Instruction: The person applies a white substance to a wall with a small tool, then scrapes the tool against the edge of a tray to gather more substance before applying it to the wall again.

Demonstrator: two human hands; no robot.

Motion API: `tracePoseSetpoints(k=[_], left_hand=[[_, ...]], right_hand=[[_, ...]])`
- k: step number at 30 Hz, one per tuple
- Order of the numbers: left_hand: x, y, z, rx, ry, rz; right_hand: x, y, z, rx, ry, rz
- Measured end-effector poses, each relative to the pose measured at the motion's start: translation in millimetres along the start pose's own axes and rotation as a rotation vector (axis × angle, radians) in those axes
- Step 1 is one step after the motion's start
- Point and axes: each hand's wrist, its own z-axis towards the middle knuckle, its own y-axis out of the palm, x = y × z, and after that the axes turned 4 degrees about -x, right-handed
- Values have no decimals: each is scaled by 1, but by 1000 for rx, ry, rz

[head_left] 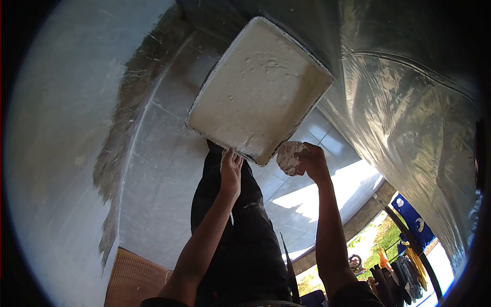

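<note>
A large rectangular tray (197, 113) holds a thick, off-white paste with a lumpy surface. Its near edge lies by my left hand (231, 171), whose fingers are closed on the rim near the left corner. Just off the tray's near right corner, my right hand (314, 162) grips a round, cup-like scoop (291, 158) smeared with the same pale paste. The scoop's inside is turned away, so what it holds is hidden. Below the tray, my dark trousers (230, 230) show between the forearms.
A pale wall (61, 128) with a dark, rough band along its foot rises on the left. Grey tiles (158, 133) cover the floor. A shiny plastic sheet (394, 112) hangs on the right. A woven panel (135, 279) stands lower left; hanging clothes (404, 276) show outside.
</note>
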Motion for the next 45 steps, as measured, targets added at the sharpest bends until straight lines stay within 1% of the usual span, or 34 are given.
tracePoseSetpoints(k=[2, 4, 5, 7, 8, 10, 11, 14, 15, 17, 18, 21, 23, 24, 26, 27, 29, 33, 35, 36, 37, 39, 40, 41, 43, 44, 45], left_hand=[[-1, 1, -1, 1, -1, -8], [-1, 3, 0, 21, 7, -18], [-1, 4, -1, 21, 6, -19], [1, 2, -1, -22, -16, -34], [1, 2, 0, -19, -11, -37], [0, 2, 2, 13, -11, 10], [-1, 0, 2, 15, -11, 6], [-1, 2, -1, -6, -54, -57], [-1, 4, -3, 6, -75, -68], [0, 5, -5, 25, -92, -79], [-1, 4, -5, 19, -96, -78], [-2, 3, -5, 3, -96, -81], [0, 6, -6, 19, -109, -75], [0, 6, -5, 20, -107, -77], [-2, 4, -4, -7, -97, -82], [-2, 5, -4, -5, -97, -80], [-1, 6, -5, -1, -98, -83], [0, 6, -6, 3, -109, -82], [0, 7, -6, -5, -122, -87], [-1, 6, -6, -4, -123, -86], [-2, 6, -6, -14, -119, -84], [2, 11, -7, -24, -114, -81], [6, 16, -10, 6, -155, -99], [11, 21, -12, 35, -195, -117], [12, 23, -14, 28, -206, -116], [12, 24, -15, 20, -218, -117], [12, 23, -14, 19, -219, -117]], right_hand=[[-6, 11, 2, 3, 21, 18], [-18, 27, 2, 54, 32, -296], [-20, 30, 1, 54, 33, -297], [-28, 34, 0, 136, -94, -465], [-34, 33, -2, 131, -97, -467], [-49, 32, -7, 130, -191, -236], [-49, 31, -5, 128, -191, -240], [-56, 30, 5, 55, -371, -403], [-61, 29, 6, 50, -372, -404], [-68, 25, 8, -72, -308, -492], [-68, 24, 8, -78, -309, -492], [-62, 17, 9, -73, -352, -417], [-50, 14, 14, -71, -268, -146], [-53, 15, 14, -74, -269, -146], [-61, 20, 13, -27, -303, -20], [-60, 20, 16, -29, -302, -18], [-57, 20, 22, -64, -264, 100], [-65, 27, 20, -76, -209, 61], [-62, 32, 19, -124, -443, -209], [-63, 30, 16, -170, -485, -374], [-61, 30, 14, -170, -484, -374], [-55, 32, 11, -227, -652, -552], [-59, 33, 9, -226, -726, -704], [-56, 34, 8, -227, -726, -702], [-44, 35, 5, -220, -921, -1000], [-39, 36, 3, -219, -920, -1000], [-33, 37, 1, -222, -954, -1081]])
